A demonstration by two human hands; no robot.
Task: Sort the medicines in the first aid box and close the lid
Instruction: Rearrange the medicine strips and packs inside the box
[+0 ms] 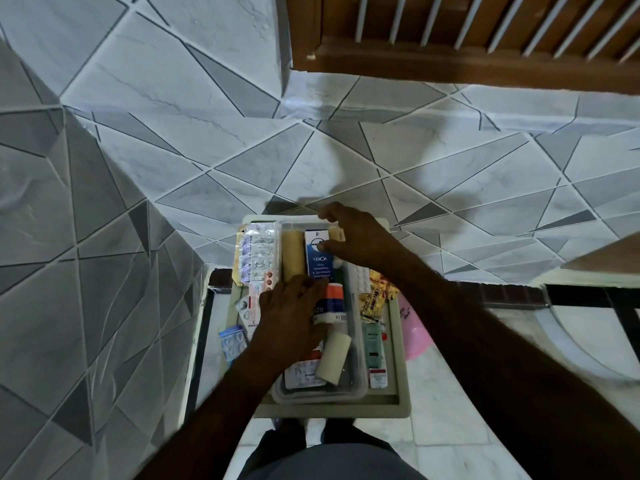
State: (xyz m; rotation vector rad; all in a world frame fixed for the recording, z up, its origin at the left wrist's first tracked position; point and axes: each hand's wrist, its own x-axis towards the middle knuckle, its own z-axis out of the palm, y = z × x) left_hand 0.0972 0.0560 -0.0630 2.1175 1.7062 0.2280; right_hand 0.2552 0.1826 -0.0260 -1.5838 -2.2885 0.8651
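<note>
A grey first aid box (398,403) sits open in the lower middle, with a clear inner tray (360,382) full of medicines. My right hand (360,237) reaches over the tray's far end, fingertips touching a blue and white box (317,261) and a small beige roll (334,233). My left hand (291,317) lies flat over the tray's middle, covering an orange and white roll (334,299). A long beige bandage roll (292,254) lies left of the blue box. Another beige roll (334,356) lies near the front. No lid is visible.
Blister strips (258,251) fill the box's left side, and a blue strip (232,342) sticks out over its left edge. Yellow sachets (375,296) and a green tube (373,348) lie on the right. A pink object (414,327) sits right of the box. Tiled walls stand close behind and left.
</note>
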